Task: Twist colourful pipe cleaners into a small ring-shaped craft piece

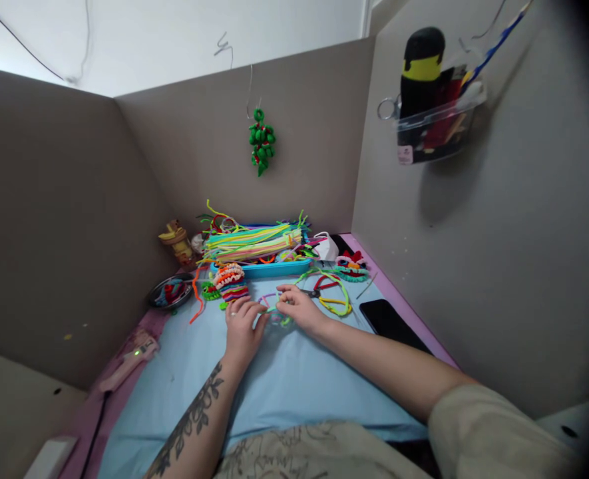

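My left hand (244, 326) and my right hand (298, 307) meet low over the blue sheet, fingers pinched around a light green pipe cleaner (272, 309). Small curls of green and teal pipe cleaner (284, 320) show just under the fingers. A purple piece (268, 299) lies behind them. Close beyond my left hand is a striped bundle of pipe-cleaner pieces (233, 282). To the right of my right hand lie loops of yellow, red and green pipe cleaner (341, 303), with dark-handled pliers or scissors (315, 293) partly hidden by the hand.
A blue tray (274, 268) heaped with pipe cleaners (254, 243) stands at the back. A bowl (170, 291) and a pink glue gun (130, 362) sit left; a black phone (391, 322) lies right. Grey partitions (304, 120) surround the table, one bearing a clear bin (438, 130).
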Motion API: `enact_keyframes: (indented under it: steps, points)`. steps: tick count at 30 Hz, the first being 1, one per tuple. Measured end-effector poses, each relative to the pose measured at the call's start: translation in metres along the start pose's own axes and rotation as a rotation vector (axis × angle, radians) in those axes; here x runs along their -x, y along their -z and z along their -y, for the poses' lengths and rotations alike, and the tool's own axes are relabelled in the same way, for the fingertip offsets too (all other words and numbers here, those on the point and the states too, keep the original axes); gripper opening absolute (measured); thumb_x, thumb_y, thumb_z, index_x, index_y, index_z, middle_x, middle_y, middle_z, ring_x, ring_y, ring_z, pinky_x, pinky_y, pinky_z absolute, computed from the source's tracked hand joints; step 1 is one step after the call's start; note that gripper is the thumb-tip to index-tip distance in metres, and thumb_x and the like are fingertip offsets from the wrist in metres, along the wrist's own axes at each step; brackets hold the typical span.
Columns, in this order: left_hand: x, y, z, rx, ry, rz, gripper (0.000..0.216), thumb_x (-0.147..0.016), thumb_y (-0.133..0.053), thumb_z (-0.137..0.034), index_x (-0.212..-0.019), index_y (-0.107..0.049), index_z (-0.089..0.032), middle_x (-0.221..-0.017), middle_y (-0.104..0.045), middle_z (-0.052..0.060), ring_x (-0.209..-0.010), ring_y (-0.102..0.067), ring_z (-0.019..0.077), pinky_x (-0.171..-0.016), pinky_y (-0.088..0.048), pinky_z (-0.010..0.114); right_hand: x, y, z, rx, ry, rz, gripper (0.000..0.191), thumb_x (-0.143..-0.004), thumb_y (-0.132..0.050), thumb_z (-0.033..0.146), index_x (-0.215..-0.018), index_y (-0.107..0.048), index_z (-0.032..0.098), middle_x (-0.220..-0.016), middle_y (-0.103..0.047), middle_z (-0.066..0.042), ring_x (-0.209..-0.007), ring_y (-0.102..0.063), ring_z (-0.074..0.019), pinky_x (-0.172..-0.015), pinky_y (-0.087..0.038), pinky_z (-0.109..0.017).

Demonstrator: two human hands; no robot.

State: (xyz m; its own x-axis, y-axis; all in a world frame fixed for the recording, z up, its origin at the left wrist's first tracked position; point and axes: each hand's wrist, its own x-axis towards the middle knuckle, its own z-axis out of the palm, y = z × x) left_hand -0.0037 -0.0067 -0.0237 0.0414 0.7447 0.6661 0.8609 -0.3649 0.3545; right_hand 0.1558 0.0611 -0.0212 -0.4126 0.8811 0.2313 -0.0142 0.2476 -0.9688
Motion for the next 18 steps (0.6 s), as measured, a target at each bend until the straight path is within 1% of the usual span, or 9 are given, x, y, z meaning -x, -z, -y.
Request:
enact_keyframes:
  steps: [4,6,8,12,15,18]
  points:
    - [-0.0002,0.0025,0.0009,-0.021,0.009,0.024,0.011,-0.078,-0.055,-0.028,-0.082,-0.065,-0.026,-0.076,-0.065,0.004,-0.091,-0.05,0.0253,-0.097,-0.02,0.047,-0.0008,0.0013,-0.0006,0.034,0.03,-0.007,0.01,-0.068,-0.059,0.023,-0.06,-0.056,0.017,-0.109,-0.048,-0.006,-0.11,-0.046,-0.0189,-0.096,-0.029,-0.033]
    - [0.0004,0.0042,0.0018,-0.027,0.007,0.004,0.011,-0.078,-0.055,-0.027,-0.081,-0.066,-0.027,-0.074,-0.065,0.004,-0.089,-0.051,0.0244,-0.097,-0.019,0.046,-0.0013,0.0017,-0.0015,0.046,0.032,-0.008,0.01,-0.068,-0.059,0.023,-0.06,-0.057,0.017,-0.108,-0.048,-0.006,-0.11,-0.046,-0.0194,-0.096,-0.029,-0.033]
    - [0.0007,0.0048,0.0023,-0.024,0.026,-0.02,0.011,-0.078,-0.056,-0.027,-0.08,-0.066,-0.026,-0.073,-0.064,0.004,-0.088,-0.051,0.024,-0.095,-0.021,0.045,-0.0014,0.0017,-0.0026,0.055,0.031,0.002,0.009,-0.068,-0.059,0.022,-0.06,-0.057,0.017,-0.108,-0.048,-0.006,-0.109,-0.046,-0.0195,-0.095,-0.029,-0.032]
    - [-0.0013,0.0029,0.0009,0.008,0.149,-0.008,0.014,-0.078,-0.054,-0.03,-0.071,-0.064,-0.022,-0.069,-0.063,0.004,-0.076,-0.052,0.0218,-0.081,-0.032,0.037,-0.0005,-0.0001,-0.0042,0.067,0.057,0.005,0.008,-0.068,-0.058,0.021,-0.061,-0.056,0.017,-0.11,-0.047,-0.006,-0.108,-0.047,-0.0187,-0.093,-0.031,-0.032]
    - [-0.0033,0.0003,-0.0002,0.079,0.233,0.013,0.019,-0.078,-0.053,-0.032,-0.066,-0.063,-0.02,-0.067,-0.062,0.004,-0.071,-0.052,0.0201,-0.071,-0.035,0.033,-0.0002,-0.0021,-0.0044,0.075,0.075,-0.01,0.008,-0.069,-0.057,0.02,-0.062,-0.056,0.016,-0.11,-0.046,-0.007,-0.107,-0.047,-0.0186,-0.091,-0.032,-0.032]
    - [-0.0037,-0.0014,0.0015,0.159,0.289,0.027,0.02,-0.077,-0.053,-0.033,-0.064,-0.062,-0.02,-0.066,-0.063,0.003,-0.07,-0.052,0.0199,-0.068,-0.035,0.031,-0.0004,-0.0036,-0.0045,0.074,0.069,-0.012,0.009,-0.069,-0.057,0.021,-0.061,-0.055,0.017,-0.108,-0.047,-0.006,-0.105,-0.048,-0.0181,-0.09,-0.034,-0.031]
